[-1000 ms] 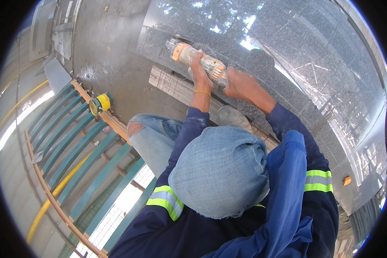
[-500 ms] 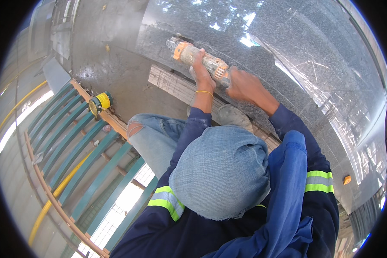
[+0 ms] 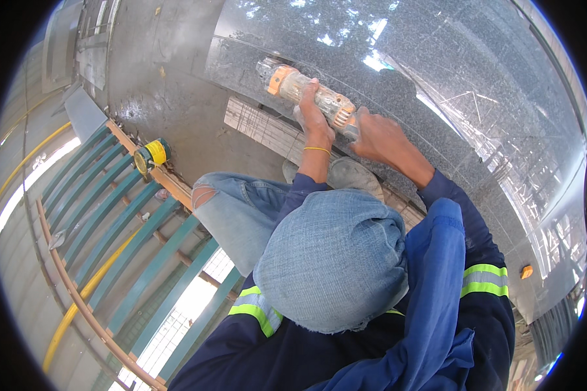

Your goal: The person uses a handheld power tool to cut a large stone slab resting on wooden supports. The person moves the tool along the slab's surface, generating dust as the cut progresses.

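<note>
An angle grinder (image 3: 300,85), dusty grey with orange parts, lies slantwise over a polished dark grey stone slab (image 3: 437,65). Its head end points to the upper left, against a narrow slot or mark in the stone; the disc itself is hidden. My left hand (image 3: 316,122) is closed round the middle of the grinder's body, thumb on top. Behind it, my right hand (image 3: 378,135) grips the rear end of the tool. A thin yellow band (image 3: 317,149) circles my left wrist.
A pale strip of board (image 3: 261,121) runs along the slab's near edge, beside a shoe (image 3: 352,174). To the left, a tin with a yellow label (image 3: 154,154) stands on a green slatted frame (image 3: 120,189). A small orange object (image 3: 526,272) lies at right.
Both hands and the grinder have shifted a little to the right and toward me. The grip on the tool looks the same.
</note>
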`<state>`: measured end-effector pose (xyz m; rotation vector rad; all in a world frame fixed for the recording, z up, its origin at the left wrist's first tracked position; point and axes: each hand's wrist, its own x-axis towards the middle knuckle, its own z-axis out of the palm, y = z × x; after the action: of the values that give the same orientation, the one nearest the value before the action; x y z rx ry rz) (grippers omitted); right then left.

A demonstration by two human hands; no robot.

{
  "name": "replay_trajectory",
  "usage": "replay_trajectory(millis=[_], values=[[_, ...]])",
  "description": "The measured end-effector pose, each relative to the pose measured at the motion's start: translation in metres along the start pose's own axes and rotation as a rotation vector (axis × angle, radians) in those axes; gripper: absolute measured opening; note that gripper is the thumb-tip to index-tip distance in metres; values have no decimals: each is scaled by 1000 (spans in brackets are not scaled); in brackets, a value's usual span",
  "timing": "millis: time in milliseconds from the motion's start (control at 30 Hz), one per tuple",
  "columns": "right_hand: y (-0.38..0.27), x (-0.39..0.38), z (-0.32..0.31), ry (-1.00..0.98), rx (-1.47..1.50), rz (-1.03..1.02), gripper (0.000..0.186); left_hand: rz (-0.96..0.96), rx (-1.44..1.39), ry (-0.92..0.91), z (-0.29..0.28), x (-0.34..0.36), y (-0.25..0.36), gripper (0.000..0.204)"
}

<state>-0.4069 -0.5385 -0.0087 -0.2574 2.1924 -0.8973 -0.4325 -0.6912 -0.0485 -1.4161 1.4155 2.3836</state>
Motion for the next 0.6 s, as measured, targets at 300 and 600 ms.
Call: replay_trajectory(millis=[300, 600], values=[[-5, 11, 1, 55, 49, -37, 26, 31, -3, 1, -3, 16, 3, 44], [-7, 9, -4, -9, 38, -8, 32, -18, 5, 24, -1, 10, 6, 41]])
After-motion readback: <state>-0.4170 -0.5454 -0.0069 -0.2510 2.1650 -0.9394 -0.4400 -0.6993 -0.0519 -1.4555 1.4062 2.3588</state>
